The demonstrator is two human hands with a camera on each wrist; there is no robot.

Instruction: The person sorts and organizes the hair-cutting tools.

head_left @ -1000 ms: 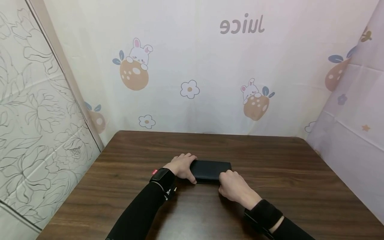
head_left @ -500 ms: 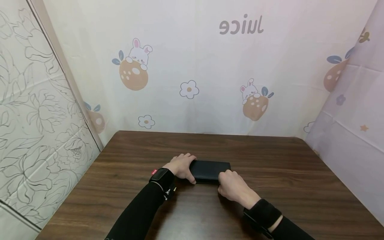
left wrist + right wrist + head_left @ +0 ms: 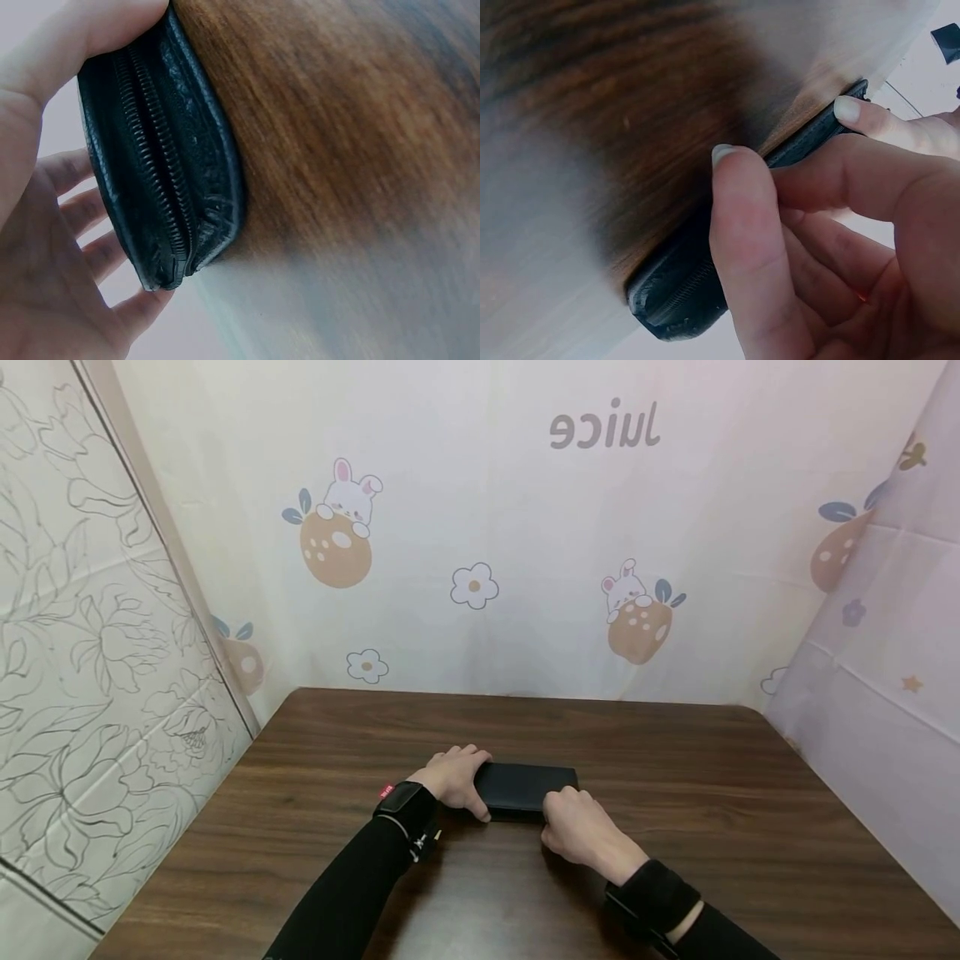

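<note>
A black zip-around wallet (image 3: 521,787) lies on the table, its near long edge toward me. My left hand (image 3: 456,777) grips its left end, thumb at the near edge and fingers over the far side. In the left wrist view the wallet's zipper (image 3: 154,139) shows two rows of teeth with a dark gap between them. My right hand (image 3: 583,827) is curled at the near edge toward the right, thumb and forefinger pinching at the zipper. The right fingertips (image 3: 739,169) hide whatever small part they hold. Beyond them, the wallet's rounded corner (image 3: 679,300) shows zipper teeth.
The brown wood-grain table (image 3: 300,860) carries the wallet near its middle. Behind it hangs a pale printed curtain (image 3: 480,510) with rabbits and fruit. A white panel (image 3: 97,635) with flower outlines stands at left, and another pale curtain (image 3: 892,693) hangs at right.
My right hand has slid slightly left along the wallet's near edge, still pinching. My left hand and the wallet stay in place.
</note>
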